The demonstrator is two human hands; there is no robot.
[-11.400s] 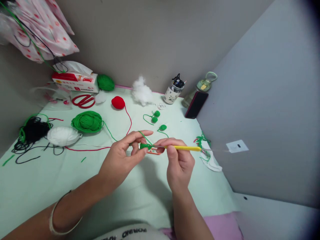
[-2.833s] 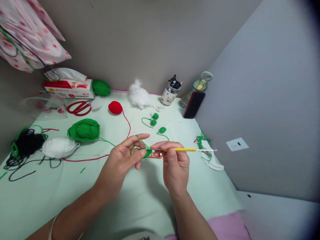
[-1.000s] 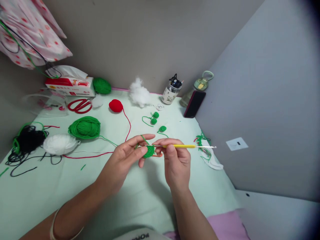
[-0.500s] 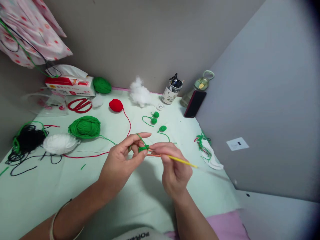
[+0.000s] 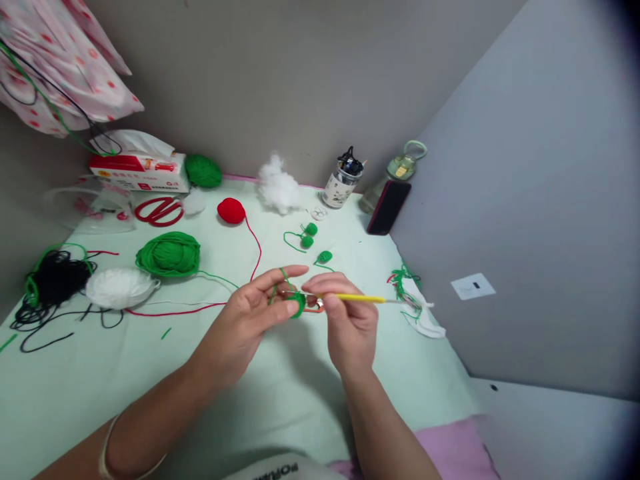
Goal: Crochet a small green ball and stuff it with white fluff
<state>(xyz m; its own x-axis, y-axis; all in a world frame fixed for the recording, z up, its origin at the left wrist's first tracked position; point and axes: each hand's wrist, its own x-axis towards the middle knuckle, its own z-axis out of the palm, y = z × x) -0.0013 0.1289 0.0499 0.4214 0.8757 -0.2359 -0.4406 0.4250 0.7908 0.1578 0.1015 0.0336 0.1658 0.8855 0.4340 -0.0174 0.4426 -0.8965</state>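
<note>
Green crochet in hand; slip and tangle risks.
Left hand [image 5: 243, 317] pinches green crochet piece [image 5: 300, 307] above the table [image 5: 280, 407]; right hand [image 5: 351, 323] grips yellow crochet hook [image 5: 357, 298] pencil-style, thin end at the piece's upper edge, can't tell if it's through a stitch. Hook could slip out if drawn back too far, or if the working strand [image 5: 286, 277] over the left index finger goes slack. Feed strand [image 5: 219, 276] and red strand [image 5: 260, 248] both run behind the left hand; a tug could tangle them.
</note>
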